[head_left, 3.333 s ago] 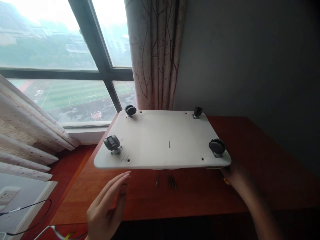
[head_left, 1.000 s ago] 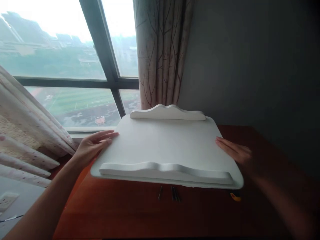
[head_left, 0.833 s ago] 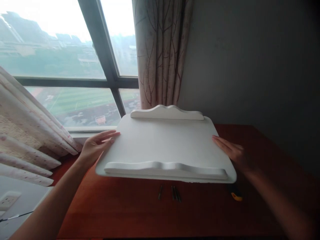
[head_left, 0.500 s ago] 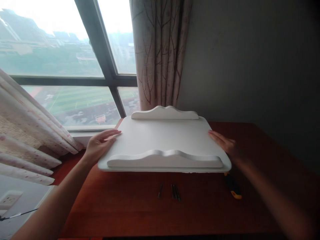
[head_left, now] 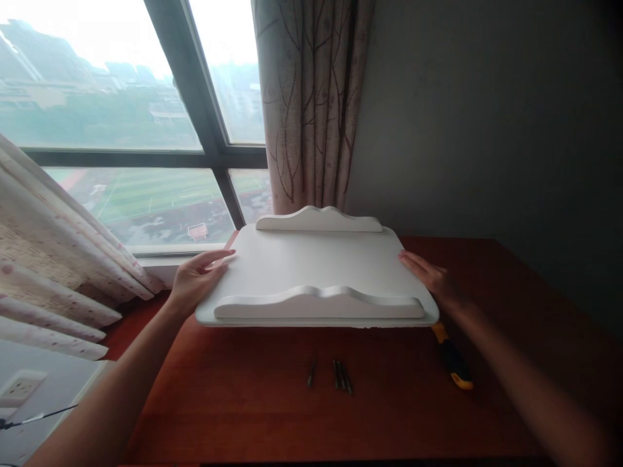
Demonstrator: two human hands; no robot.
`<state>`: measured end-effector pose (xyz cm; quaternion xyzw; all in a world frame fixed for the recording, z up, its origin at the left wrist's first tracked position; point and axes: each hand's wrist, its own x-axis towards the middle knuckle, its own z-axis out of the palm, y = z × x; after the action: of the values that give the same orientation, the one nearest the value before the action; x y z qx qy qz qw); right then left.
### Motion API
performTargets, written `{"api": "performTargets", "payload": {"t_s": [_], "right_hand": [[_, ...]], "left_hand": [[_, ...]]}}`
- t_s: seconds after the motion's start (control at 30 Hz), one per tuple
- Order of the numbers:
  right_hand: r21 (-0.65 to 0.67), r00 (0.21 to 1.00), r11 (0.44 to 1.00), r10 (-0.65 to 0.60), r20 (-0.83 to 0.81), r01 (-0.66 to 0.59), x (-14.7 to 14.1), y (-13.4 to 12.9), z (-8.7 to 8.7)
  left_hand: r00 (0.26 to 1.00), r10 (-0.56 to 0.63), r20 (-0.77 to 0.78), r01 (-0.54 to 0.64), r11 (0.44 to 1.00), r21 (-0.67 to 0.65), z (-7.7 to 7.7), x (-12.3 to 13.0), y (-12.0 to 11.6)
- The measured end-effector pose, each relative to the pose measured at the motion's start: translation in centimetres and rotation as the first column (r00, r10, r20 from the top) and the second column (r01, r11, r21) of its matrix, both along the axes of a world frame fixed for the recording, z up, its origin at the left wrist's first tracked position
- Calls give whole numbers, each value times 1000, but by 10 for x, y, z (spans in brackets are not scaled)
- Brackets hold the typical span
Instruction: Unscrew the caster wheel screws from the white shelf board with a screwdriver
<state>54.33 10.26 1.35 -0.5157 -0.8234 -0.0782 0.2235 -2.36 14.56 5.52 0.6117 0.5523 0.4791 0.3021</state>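
Note:
A white board with rounded corners is held level above the table by its two short sides. Along its far edge stands a wavy white rail, and a second wavy rail runs along the near edge. My left hand grips the left side, fingers on the top face. On the right side my right hand grips in the same way. The undersides of both grips are hidden by the board. Several dark screws lie on the table in front of it.
The red-brown wooden table spreads under the board. A black and yellow tool handle lies at the right, partly covered by the board. Behind stand a window and a patterned curtain. A wall socket shows at lower left.
The board, held in both hands, has shifted slightly away from me or downward, its near edge now higher in view. More of the tool handle shows. The screws have stayed put.

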Motion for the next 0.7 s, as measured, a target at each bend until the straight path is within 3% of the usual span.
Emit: {"api": "performTargets", "payload": {"t_s": [0.4,0.6,0.7], "right_hand": [[-17,997,998,-62,-35,61,10,15,-13],[-115,974,977,-191,-121,178,10,22,-10],[-111,960,969,-234,-151,219,10,17,-5]], "left_hand": [[1000,5,20,-5,999,33,-15,-3,19],[996,-34,-88,30,999,-38,-6,1,22],[975,-60,-215,40,995,-96,-1,-5,24]]}}
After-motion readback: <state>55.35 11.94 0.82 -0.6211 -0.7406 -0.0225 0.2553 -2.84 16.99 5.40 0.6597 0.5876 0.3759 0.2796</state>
